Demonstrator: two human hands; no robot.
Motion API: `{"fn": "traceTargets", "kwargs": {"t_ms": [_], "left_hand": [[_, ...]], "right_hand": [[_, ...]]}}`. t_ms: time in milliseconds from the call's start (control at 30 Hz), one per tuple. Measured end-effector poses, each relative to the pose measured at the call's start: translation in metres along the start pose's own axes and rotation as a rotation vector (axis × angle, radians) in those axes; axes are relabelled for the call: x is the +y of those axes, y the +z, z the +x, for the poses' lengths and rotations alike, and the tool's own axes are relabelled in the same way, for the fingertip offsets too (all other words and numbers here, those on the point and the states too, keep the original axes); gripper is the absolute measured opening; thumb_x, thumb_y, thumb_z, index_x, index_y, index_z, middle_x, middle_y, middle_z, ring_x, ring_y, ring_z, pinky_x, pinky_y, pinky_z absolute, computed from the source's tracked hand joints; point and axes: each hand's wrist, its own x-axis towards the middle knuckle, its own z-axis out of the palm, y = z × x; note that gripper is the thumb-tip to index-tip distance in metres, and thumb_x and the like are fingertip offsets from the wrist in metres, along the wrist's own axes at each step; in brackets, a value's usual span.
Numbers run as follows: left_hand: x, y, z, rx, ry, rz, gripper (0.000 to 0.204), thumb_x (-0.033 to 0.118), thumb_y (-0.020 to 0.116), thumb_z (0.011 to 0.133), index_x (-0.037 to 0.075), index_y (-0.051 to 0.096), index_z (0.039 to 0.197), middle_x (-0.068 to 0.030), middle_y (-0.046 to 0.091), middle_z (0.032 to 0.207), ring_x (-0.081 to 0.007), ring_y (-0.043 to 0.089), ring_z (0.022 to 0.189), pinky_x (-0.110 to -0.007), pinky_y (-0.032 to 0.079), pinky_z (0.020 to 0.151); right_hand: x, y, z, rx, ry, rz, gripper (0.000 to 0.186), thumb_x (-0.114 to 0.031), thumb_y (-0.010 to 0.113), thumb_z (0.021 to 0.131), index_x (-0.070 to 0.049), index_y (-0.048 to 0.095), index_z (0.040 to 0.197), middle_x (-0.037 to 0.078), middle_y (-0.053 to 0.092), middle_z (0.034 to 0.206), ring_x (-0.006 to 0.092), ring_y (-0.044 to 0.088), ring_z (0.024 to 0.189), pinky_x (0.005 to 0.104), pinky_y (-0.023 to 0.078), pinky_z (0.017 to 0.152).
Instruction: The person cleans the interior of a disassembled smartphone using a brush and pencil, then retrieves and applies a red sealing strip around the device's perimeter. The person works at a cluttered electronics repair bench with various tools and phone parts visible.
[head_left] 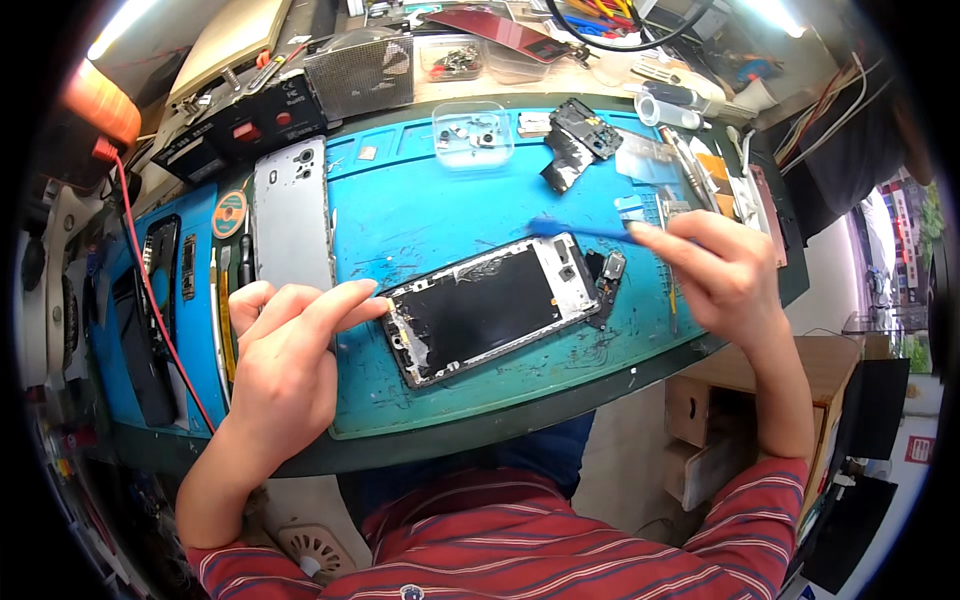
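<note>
An opened smartphone frame [480, 305], with a large black inner panel and silvery edges, lies slightly tilted on the blue repair mat [430, 215]. My left hand [295, 350] pinches its left upper corner with the fingertips. In my right hand [725, 265], above the mat's right side, is a slim blue brush [580, 230]. Its wider head hovers around the phone's upper right edge; whether it touches is not clear. Small phone parts [606, 280] lie right beside the frame. Farther back sits a black phone part with a camera section [585, 133].
A clear plastic box [472, 137] of small parts stands at the back. A grey phone back cover [293, 215] lies left, near a solder wick spool [229, 213] and a black device [240, 130]. Tools [690, 170] lie at right. A red cable [150, 270] crosses the left side.
</note>
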Motion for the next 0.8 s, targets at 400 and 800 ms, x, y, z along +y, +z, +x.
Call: {"fn": "traceTargets", "kwargs": {"t_ms": [400, 800], "left_hand": [[0.001, 0.0, 0.003, 0.016, 0.001, 0.012, 0.064, -0.016, 0.054, 0.071, 0.004, 0.067, 0.131, -0.0011, 0.082, 0.11, -0.0188, 0.067, 0.089, -0.037, 0.036, 0.091], [0.001, 0.0, 0.011, 0.056, 0.074, 0.016, 0.062, -0.015, 0.055, 0.069, 0.004, 0.07, 0.126, -0.0022, 0.082, 0.112, -0.0205, 0.065, 0.088, -0.038, 0.037, 0.092]], "right_hand": [[0.006, -0.016, -0.021, 0.108, 0.114, 0.0, 0.038, 0.001, 0.074, 0.084, -0.011, 0.082, 0.119, 0.006, 0.069, 0.087, 0.0228, 0.068, 0.071, 0.0327, 0.054, 0.061], [0.017, -0.011, -0.021, 0.045, 0.082, 0.1, 0.035, -0.003, 0.075, 0.088, -0.014, 0.081, 0.121, 0.004, 0.07, 0.086, 0.0221, 0.069, 0.071, 0.0334, 0.053, 0.061]]}}
